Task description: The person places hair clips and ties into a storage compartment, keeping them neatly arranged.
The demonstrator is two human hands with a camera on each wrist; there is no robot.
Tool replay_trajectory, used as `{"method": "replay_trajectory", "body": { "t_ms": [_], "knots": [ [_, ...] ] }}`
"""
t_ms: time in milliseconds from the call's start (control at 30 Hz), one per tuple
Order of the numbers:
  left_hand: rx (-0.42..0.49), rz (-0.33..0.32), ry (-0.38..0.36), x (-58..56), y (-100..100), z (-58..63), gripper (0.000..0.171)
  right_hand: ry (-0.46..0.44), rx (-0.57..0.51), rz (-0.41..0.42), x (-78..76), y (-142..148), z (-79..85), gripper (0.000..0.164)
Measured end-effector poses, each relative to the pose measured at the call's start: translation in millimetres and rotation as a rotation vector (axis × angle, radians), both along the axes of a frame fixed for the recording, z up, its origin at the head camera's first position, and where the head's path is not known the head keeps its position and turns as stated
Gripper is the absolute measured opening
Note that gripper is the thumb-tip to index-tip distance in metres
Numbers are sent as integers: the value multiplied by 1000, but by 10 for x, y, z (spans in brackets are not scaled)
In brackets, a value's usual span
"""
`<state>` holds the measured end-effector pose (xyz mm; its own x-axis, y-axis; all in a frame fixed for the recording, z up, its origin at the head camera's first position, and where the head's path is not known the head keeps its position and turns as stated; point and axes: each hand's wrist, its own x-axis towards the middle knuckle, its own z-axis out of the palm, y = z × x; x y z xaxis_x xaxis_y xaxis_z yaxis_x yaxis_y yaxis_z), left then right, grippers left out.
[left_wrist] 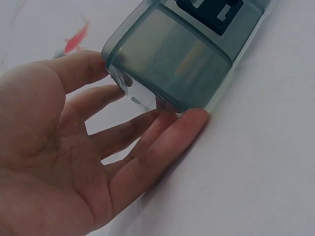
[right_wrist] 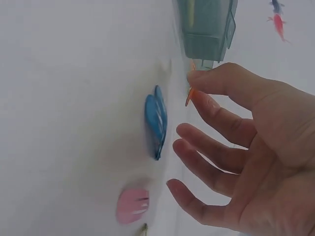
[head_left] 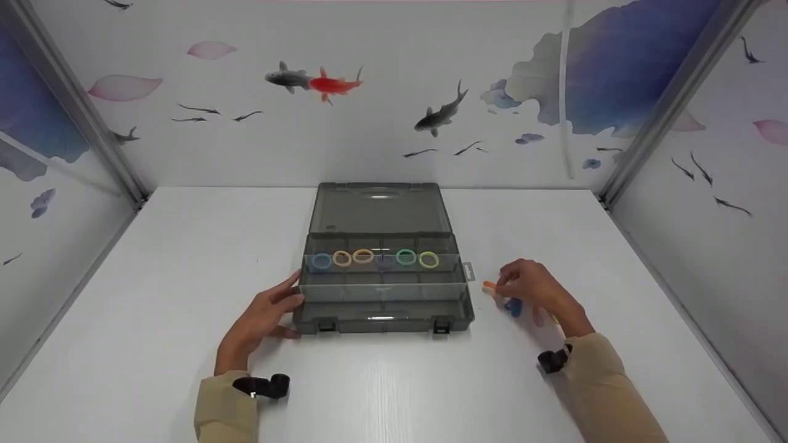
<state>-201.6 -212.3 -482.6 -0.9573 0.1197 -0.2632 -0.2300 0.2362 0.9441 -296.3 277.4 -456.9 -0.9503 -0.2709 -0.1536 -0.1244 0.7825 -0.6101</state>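
Observation:
A dark, see-through compartment box [head_left: 381,324] lies on the table with its lid [head_left: 380,212] folded back. Coloured rings, among them a green ring [head_left: 397,257], stand in a row along a divider. My left hand [head_left: 261,317] rests at the box's left side, fingers spread; in the left wrist view its fingertips touch the end wall and lower edge. Right of the box, my right hand [head_left: 538,289] pinches a thin orange piece [head_left: 489,287] between thumb and forefinger, the other fingers loosely bent. Beside it lies a blue clip-like piece [right_wrist: 156,123].
A pink piece with slits [right_wrist: 132,205] lies near the blue one, and a bit of a yellow piece [head_left: 555,319] shows by the right wrist. White panels printed with fish stand behind and at both sides of the white table [head_left: 381,394].

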Motion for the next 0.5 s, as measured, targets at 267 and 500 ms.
{"method": "replay_trajectory", "body": {
  "t_ms": [267, 500],
  "knots": [
    [-4, 13, -1, -12, -14, -18, 62, 109, -12, 62, -45, -163, 224, 12],
    [0, 7, 1, -4, 8, -11, 63, 198, -68, 87, -62, -368, 384, 9]
  ]
}}
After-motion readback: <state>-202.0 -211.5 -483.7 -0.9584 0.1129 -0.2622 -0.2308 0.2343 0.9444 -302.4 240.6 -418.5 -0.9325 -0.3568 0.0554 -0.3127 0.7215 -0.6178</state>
